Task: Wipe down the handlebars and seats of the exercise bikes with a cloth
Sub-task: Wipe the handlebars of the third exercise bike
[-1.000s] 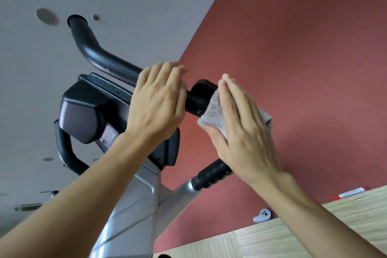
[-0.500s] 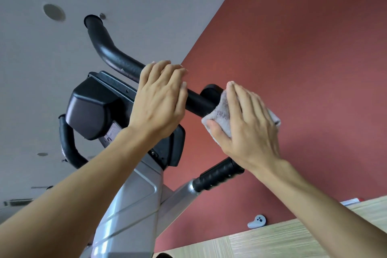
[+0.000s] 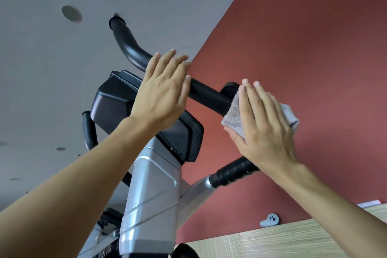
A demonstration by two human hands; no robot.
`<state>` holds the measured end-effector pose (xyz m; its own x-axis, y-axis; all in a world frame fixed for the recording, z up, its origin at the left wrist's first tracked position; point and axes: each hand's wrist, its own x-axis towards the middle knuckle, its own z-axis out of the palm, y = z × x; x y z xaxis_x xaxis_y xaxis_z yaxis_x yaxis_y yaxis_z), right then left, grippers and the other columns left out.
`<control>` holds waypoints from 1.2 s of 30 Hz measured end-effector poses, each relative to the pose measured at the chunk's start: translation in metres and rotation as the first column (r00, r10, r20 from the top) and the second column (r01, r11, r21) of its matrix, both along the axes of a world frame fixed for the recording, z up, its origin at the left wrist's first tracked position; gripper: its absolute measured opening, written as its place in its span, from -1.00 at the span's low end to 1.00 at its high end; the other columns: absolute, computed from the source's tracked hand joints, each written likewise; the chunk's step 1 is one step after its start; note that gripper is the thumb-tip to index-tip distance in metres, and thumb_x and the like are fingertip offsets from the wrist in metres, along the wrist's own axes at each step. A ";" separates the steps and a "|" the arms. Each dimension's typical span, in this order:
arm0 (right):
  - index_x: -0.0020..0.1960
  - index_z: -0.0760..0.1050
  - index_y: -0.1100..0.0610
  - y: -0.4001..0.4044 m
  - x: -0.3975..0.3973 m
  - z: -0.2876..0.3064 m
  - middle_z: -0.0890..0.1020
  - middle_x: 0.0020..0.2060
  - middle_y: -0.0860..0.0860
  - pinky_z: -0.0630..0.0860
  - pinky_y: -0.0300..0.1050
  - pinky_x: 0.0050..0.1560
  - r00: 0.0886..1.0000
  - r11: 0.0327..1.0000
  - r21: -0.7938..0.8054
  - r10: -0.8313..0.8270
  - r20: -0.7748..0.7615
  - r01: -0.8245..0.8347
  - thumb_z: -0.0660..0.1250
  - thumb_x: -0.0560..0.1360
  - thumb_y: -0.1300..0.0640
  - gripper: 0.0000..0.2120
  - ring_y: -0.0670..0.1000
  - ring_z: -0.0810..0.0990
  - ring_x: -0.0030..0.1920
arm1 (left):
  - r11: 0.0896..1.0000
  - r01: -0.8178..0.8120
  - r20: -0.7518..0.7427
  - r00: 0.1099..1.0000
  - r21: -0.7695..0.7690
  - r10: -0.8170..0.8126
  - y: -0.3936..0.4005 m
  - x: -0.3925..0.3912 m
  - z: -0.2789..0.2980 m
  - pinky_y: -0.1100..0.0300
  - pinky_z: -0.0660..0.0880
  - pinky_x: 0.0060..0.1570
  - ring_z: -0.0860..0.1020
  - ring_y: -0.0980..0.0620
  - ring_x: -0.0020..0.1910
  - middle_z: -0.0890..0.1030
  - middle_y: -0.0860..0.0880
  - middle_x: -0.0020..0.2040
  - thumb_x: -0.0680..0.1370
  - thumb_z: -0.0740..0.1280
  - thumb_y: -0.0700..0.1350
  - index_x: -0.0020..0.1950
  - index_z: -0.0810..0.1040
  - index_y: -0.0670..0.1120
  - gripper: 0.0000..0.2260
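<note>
Handlebar (image 3: 206, 95) of the exercise bike, black padded tube, runs from upper left down to the right in the head view, w/ one end (image 3: 115, 22) curving up toward the grey ceiling. Left hand (image 3: 162, 95) lies over the bar near its middle, fingers straight & together, draped across the tube, not curled round it. Right hand (image 3: 265, 123) sits at the bar's right end, fingers straight & flat, pressing a grey cloth (image 3: 233, 115) against the tube; thumb is under the cloth's lower edge, and part of the cloth sticks out past the hand's far side. Cloth touches the bar just below its black end cap (image 3: 230, 88).

Black console (image 3: 114, 103) sits under the left hand, atop a silver post (image 3: 150, 199). Lower black grip (image 3: 232, 172) juts right on a silver arm, passing behind the right wrist. Another black grip (image 3: 89, 130) shows left of the console. Red wall (image 3: 303, 48) fills the right side; small pale grey gadget (image 3: 270, 220) lies by the wood-grain surface (image 3: 293, 239) at bottom right.
</note>
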<state>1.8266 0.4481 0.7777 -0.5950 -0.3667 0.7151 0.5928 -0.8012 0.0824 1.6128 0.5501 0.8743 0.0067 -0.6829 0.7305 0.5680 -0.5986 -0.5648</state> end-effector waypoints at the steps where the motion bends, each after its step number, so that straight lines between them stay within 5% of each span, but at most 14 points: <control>1: 0.59 0.18 0.33 0.002 -0.003 0.002 0.29 0.57 0.22 0.32 0.16 0.52 1.000 1.000 0.024 -0.006 -0.014 0.007 0.22 0.68 -0.15 -0.29 0.22 0.28 0.57 | 1.000 0.003 -0.002 1.000 -0.004 -0.003 0.000 0.001 0.000 -0.03 -0.06 0.61 0.27 -0.12 0.57 0.50 -0.08 0.43 0.72 -0.03 -0.03 0.42 0.48 -0.17 -0.57; 9: 0.54 0.32 0.30 0.020 -0.052 0.045 0.45 0.48 0.19 0.40 0.11 0.46 0.990 0.993 0.084 -0.093 0.104 0.085 0.22 0.69 -0.06 -0.44 0.19 0.43 0.49 | 0.997 0.063 0.006 0.998 -0.043 -0.063 -0.005 0.006 -0.003 -0.01 -0.09 0.61 0.23 -0.13 0.59 0.49 -0.10 0.42 0.70 -0.05 -0.03 0.38 0.51 -0.16 -0.55; 16: 0.57 0.19 0.38 0.030 0.006 -0.011 0.25 0.56 0.32 0.37 0.19 0.47 0.973 0.958 0.206 0.219 -0.069 -0.200 0.31 0.67 -0.09 -0.29 0.29 0.29 0.55 | 0.993 -0.068 -0.105 0.991 0.101 0.079 -0.020 0.038 -0.026 -0.06 0.08 0.57 0.30 -0.11 0.56 0.50 -0.09 0.44 0.70 0.01 -0.05 0.40 0.50 -0.14 -0.59; 22: 0.57 0.11 0.40 0.054 0.029 -0.031 0.25 0.52 0.36 0.36 0.19 0.49 0.781 0.774 0.193 0.622 -0.052 -0.603 0.38 0.62 -0.06 -0.21 0.30 0.28 0.54 | 0.995 -0.089 0.002 0.996 0.046 0.089 -0.023 0.059 -0.032 -0.10 0.05 0.53 0.31 -0.10 0.53 0.48 0.00 0.42 0.71 -0.05 0.00 0.44 0.46 -0.08 -0.57; 25: 0.59 0.07 0.34 0.058 0.022 -0.036 0.27 0.50 0.33 0.40 0.22 0.44 0.601 0.608 0.136 0.794 -0.092 -0.782 0.29 0.58 -0.14 -0.18 0.30 0.31 0.50 | 0.997 -0.069 0.010 0.998 0.031 0.069 -0.023 0.061 -0.033 -0.12 0.07 0.52 0.34 -0.11 0.49 0.50 -0.01 0.39 0.71 -0.04 0.00 0.43 0.47 -0.08 -0.57; 30: 0.64 0.02 0.17 0.041 0.026 -0.062 0.32 0.46 0.14 0.26 -0.28 0.25 0.369 0.412 0.035 0.848 -0.381 -0.911 0.36 0.60 0.03 -0.23 0.04 0.34 0.45 | 0.992 -0.128 -0.079 0.989 -0.012 0.127 -0.029 0.051 -0.034 -0.08 0.04 0.52 0.34 -0.09 0.49 0.48 0.00 0.41 0.72 -0.05 0.03 0.47 0.43 -0.07 -0.56; 33: 0.64 0.09 0.13 0.018 0.019 -0.081 0.36 0.46 0.07 0.19 -0.35 0.25 0.387 0.436 0.025 0.821 -0.421 -0.899 0.32 0.62 0.05 -0.32 -0.08 0.31 0.41 | 0.986 -0.164 -0.154 0.974 0.010 0.164 -0.029 0.028 -0.032 -0.02 0.04 0.51 0.32 -0.09 0.52 0.44 -0.04 0.46 0.71 -0.02 0.04 0.50 0.38 -0.11 -0.56; 36: 0.60 0.19 0.17 -0.004 -0.008 -0.080 0.42 0.42 0.09 0.24 -0.34 0.28 0.479 0.495 0.004 0.843 -0.244 -0.869 0.29 0.62 0.06 -0.40 -0.02 0.38 0.40 | 0.992 -0.123 -0.075 0.990 -0.018 0.122 -0.023 0.000 -0.027 -0.03 0.05 0.53 0.29 -0.10 0.54 0.43 -0.07 0.47 0.69 0.03 0.02 0.48 0.40 -0.13 -0.57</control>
